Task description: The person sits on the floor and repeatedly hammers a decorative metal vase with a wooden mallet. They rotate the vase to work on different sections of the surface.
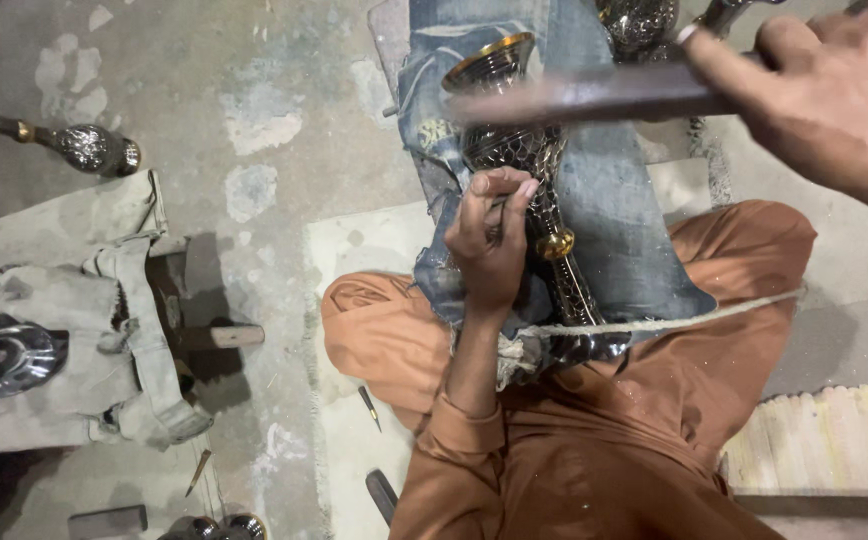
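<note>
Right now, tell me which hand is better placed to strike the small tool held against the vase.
Right. The right hand holds the raised hammer; the left hand is busy pinching the tool against the vase.

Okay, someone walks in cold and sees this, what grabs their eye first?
First, the patterned metal vase with a gold rim, lying on blue denim cloth across the person's lap at centre. The left hand presses a thin tool against it, while the right hand holds a blurred hammer at upper right. Similar metalware lies on the floor, left.
</note>
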Tool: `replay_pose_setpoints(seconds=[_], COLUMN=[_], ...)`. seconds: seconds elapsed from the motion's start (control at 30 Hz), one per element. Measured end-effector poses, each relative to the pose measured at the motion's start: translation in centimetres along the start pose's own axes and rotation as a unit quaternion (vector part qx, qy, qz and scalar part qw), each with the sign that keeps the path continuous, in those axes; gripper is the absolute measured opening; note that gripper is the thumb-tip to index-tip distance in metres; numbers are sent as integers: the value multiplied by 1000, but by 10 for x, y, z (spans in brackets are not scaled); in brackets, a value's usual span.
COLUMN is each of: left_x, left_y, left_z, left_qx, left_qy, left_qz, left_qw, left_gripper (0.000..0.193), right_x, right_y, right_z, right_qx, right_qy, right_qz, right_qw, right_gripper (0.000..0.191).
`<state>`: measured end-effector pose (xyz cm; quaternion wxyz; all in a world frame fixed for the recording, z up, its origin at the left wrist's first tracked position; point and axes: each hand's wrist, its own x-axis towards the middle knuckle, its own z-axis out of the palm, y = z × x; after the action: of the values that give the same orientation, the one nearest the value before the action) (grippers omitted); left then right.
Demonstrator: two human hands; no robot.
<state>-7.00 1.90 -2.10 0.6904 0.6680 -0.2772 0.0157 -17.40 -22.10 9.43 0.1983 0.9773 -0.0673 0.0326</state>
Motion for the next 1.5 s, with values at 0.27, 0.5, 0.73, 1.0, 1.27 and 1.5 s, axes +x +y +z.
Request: replay_pose_setpoints(seconds=[0.27,0.5,0.73,1.0,1.27,1.5], left_x=[-2,-4,-4,-4,-2,-7], left_y=[-4,-13,-19,-12,-7,-16], left_z=[-2,-2,-5,-8,-2,-6], left_qx=[31,2,29,104,47,56], left_qy=[2,3,9,2,21,17], left_qz=[37,14,47,53,22,25], left_qw=[999,1000,998,993,998,998], left_gripper=[7,10,8,7,9,9], right_x=[7,15,30,30,36,25], right_y=[0,-4,-15,-14,-17,-14], right_z=[-2,-27,-41,-44,-51,-52], right_qx=[239,145,64,186,129,-31], right_qy=[165,185,-4,169,157,183], right_qz=[-64,-143,-86,-136,-146,-172], right_qw=[955,961,994,958,968,967], right_gripper=[61,61,45,63,47,47])
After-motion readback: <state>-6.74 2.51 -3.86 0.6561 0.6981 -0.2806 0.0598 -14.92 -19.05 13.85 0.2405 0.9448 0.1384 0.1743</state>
